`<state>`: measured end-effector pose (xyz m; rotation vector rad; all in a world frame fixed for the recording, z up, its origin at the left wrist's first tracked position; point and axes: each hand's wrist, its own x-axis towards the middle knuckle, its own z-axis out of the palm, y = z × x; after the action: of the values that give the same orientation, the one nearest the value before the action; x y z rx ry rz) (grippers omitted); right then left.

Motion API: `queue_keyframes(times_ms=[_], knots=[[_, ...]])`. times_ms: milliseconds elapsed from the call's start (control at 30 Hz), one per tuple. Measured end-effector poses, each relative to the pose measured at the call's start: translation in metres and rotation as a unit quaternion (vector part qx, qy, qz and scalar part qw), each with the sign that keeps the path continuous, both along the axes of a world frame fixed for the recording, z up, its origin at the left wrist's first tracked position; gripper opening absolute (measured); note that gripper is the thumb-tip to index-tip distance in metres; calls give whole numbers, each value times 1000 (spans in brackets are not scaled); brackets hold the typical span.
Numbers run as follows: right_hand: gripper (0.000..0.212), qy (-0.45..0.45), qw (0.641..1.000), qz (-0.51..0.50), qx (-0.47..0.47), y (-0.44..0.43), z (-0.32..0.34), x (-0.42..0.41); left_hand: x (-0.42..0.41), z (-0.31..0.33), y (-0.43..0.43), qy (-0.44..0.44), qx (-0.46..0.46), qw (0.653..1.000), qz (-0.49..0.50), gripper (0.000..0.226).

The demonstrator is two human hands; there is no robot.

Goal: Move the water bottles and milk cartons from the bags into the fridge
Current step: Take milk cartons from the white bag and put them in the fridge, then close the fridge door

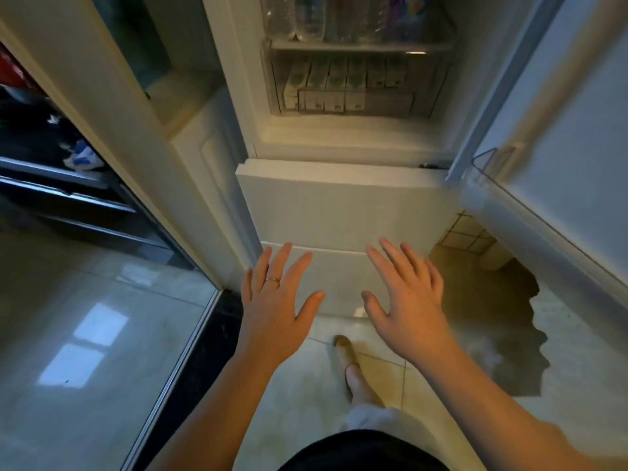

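Hovering (fingers spread) before the fridge (339,205): left hand (275,311), right hand (407,307).

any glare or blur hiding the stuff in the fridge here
Head view: soft throughout, so the milk cartons and water bottles are shapes without readable print; window glare lies on the glossy floor at left, clear of the fridge; a dark shadow falls under the open fridge door; straight edges bow from the wide lens.

Both bare forearms reach forward, palms down. The left hand (276,305) spreads straight fingers (a thin ring on one). The right hand (406,300) is likewise flat, fingers splayed, holding nothing.
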<state>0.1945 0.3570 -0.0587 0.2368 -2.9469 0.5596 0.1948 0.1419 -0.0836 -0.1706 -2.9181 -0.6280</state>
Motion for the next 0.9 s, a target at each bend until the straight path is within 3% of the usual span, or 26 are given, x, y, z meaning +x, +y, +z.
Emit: queue_keyframes(times_ms=[233,567,900], knots=[[63,-27,999,-22,-8,29,-5,97,89,-11,26,-65,13,997,-36,61],[65,-4,993,-114,-19,132,11,176,129,-4,148,-100,42,983,-151,57],[56,165,969,-135,-122,274,36,239,157,18,307,-61,114,965,-227,55]])
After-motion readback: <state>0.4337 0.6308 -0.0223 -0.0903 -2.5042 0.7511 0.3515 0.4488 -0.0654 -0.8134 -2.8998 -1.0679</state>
